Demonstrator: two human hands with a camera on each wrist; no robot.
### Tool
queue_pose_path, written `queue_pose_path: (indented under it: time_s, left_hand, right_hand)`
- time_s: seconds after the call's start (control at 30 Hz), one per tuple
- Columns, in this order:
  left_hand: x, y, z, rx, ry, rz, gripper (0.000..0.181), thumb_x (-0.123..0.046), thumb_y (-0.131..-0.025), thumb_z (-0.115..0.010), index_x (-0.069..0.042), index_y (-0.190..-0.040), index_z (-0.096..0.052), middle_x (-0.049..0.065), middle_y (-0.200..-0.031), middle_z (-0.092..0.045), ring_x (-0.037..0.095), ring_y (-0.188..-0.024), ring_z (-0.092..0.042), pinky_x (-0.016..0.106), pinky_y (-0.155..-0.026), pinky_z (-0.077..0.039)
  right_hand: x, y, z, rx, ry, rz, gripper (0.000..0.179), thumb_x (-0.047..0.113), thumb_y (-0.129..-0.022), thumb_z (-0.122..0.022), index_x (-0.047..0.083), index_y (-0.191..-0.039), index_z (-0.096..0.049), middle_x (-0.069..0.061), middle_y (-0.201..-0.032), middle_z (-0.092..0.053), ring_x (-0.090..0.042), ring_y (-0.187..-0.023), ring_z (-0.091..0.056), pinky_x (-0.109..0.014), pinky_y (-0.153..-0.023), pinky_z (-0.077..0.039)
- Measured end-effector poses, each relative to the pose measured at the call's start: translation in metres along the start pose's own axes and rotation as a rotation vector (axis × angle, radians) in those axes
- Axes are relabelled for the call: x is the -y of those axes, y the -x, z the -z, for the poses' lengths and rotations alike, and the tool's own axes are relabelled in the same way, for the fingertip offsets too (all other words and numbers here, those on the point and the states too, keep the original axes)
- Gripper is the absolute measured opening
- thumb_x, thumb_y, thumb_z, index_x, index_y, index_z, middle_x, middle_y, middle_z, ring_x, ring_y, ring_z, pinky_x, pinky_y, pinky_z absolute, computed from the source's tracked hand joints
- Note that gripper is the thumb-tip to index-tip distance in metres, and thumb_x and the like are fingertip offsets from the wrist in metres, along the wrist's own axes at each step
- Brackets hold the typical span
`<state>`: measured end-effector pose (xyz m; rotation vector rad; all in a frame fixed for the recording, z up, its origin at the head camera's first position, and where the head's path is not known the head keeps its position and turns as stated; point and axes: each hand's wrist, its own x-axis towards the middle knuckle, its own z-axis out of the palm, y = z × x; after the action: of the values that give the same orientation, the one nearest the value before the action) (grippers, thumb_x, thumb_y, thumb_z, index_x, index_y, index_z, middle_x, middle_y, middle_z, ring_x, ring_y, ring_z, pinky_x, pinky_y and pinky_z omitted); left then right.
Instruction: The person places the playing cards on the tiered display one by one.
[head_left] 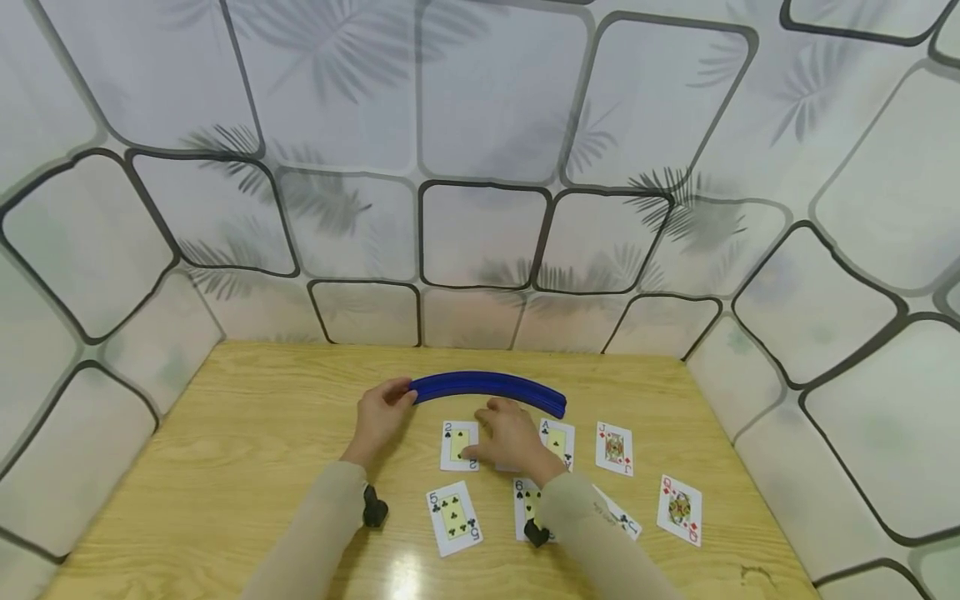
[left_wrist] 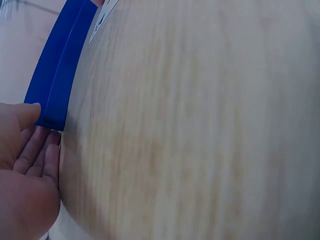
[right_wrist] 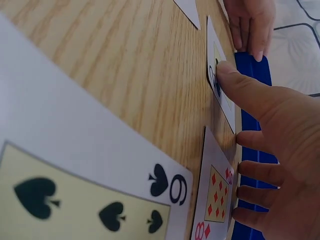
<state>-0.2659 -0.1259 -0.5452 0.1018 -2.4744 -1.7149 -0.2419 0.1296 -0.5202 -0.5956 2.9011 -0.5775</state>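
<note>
A curved blue card holder [head_left: 487, 383] lies across the far part of the table. My left hand [head_left: 380, 417] pinches its left end between thumb and fingers. My right hand [head_left: 512, 435] hovers over the row of cards, its thumb touching a black two [head_left: 452, 446]. In the right wrist view, the other fingers [right_wrist: 260, 172] spread towards the blue holder. Beneath that hand lies an eight of diamonds [right_wrist: 216, 190], mostly covered in the head view. To the hand's right is a black ace [head_left: 557, 435].
Nearer me lie a five of clubs [head_left: 453, 518], a six of spades [head_left: 523, 498] and a jack [head_left: 626, 522], the last two partly under my right forearm. A jack of diamonds [head_left: 614, 448] and queen of diamonds [head_left: 680, 510] lie right. A patterned wall [head_left: 480, 233] borders the table.
</note>
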Motion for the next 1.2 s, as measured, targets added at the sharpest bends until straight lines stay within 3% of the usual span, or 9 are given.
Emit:
queue_pose_path:
  time_s: [0.87, 1.2]
  left_hand:
    - [0.003, -0.0013, -0.0002, -0.02, -0.026, -0.026, 0.03, -0.007, -0.099, -0.072, 0.001, -0.129, -0.072, 0.021, -0.124, -0.075, 0.035, -0.116, -0.071, 0.047, -0.101, -0.059]
    - [0.0011, -0.0007, 0.0002, -0.016, -0.026, -0.015, 0.03, -0.008, -0.1, -0.071, 0.0, -0.129, -0.072, 0.021, -0.124, -0.074, 0.035, -0.117, -0.07, 0.048, -0.102, -0.058]
  right_hand:
    - [0.007, -0.0007, 0.0022, -0.031, -0.052, -0.021, 0.061, 0.048, -0.083, -0.089, 0.014, -0.131, -0.073, -0.013, -0.145, -0.062, -0.04, -0.143, -0.05, -0.063, -0.117, -0.041]
    - [0.0079, -0.0028, 0.0011, -0.042, -0.038, -0.035, 0.062, 0.049, -0.081, -0.09, 0.01, -0.127, -0.073, -0.014, -0.144, -0.062, -0.04, -0.141, -0.051, -0.061, -0.116, -0.043]
